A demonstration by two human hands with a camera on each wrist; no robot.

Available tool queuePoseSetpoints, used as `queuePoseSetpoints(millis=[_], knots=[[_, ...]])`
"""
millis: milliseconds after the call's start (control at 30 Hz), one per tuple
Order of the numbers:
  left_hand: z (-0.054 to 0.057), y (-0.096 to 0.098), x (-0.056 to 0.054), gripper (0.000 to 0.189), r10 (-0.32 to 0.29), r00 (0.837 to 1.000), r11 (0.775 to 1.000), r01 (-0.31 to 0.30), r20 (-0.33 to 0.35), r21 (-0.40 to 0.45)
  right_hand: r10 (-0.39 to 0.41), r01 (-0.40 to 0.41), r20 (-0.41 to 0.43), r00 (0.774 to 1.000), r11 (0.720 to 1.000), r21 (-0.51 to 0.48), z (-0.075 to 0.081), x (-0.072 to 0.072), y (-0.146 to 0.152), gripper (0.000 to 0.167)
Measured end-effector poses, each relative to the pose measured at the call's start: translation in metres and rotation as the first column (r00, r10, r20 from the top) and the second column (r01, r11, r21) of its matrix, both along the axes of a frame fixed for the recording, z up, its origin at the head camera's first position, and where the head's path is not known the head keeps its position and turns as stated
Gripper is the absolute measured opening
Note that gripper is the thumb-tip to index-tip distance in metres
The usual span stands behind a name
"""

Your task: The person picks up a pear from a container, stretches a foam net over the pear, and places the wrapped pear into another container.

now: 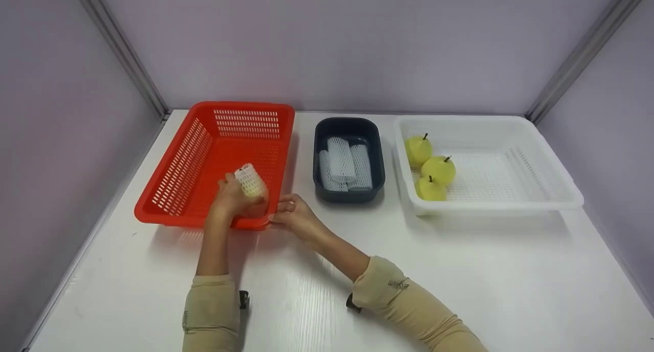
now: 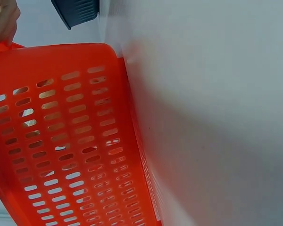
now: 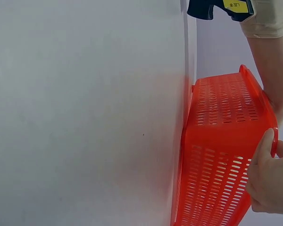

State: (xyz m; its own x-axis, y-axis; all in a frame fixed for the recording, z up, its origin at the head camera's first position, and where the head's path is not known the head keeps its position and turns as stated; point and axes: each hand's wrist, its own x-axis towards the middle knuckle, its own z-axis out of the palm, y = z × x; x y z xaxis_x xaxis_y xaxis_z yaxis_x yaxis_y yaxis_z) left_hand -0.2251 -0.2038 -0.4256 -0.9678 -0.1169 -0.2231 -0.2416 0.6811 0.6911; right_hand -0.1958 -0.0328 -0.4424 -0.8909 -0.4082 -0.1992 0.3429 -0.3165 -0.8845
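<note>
The left hand [image 1: 230, 198] grips a yellow fruit [image 1: 252, 188] in white foam netting [image 1: 246, 172] inside the red plastic basket [image 1: 176, 220], whose rim [image 1: 289, 119] the right hand [image 1: 300, 219] pinches; a slack grip could drop the fruit.

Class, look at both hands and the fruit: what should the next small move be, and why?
Probably the left hand should ease the net-sleeved fruit onto the floor of the red basket and let go. The fruit is within the basket's walls, toward the near right corner, and the right hand grips the basket there, which should help steady it.
</note>
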Motion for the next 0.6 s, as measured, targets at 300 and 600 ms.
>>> queuePoseSetpoints(millis=[300,600], knots=[[0.0004,0.0004,0.0004,0.073,0.172,0.974,0.985,-0.166,-0.146,0.055,-0.002,0.002,-0.010,1.000,1.000,0.030,-0.0012,0.0004,0.0014,0.043],[-0.0020,-0.0018,0.0009,0.053,0.113,0.968,0.994,-0.108,-0.225,0.033,0.011,-0.010,-0.025,1.000,1.000,0.028,-0.0029,0.0019,0.0022,0.042]])
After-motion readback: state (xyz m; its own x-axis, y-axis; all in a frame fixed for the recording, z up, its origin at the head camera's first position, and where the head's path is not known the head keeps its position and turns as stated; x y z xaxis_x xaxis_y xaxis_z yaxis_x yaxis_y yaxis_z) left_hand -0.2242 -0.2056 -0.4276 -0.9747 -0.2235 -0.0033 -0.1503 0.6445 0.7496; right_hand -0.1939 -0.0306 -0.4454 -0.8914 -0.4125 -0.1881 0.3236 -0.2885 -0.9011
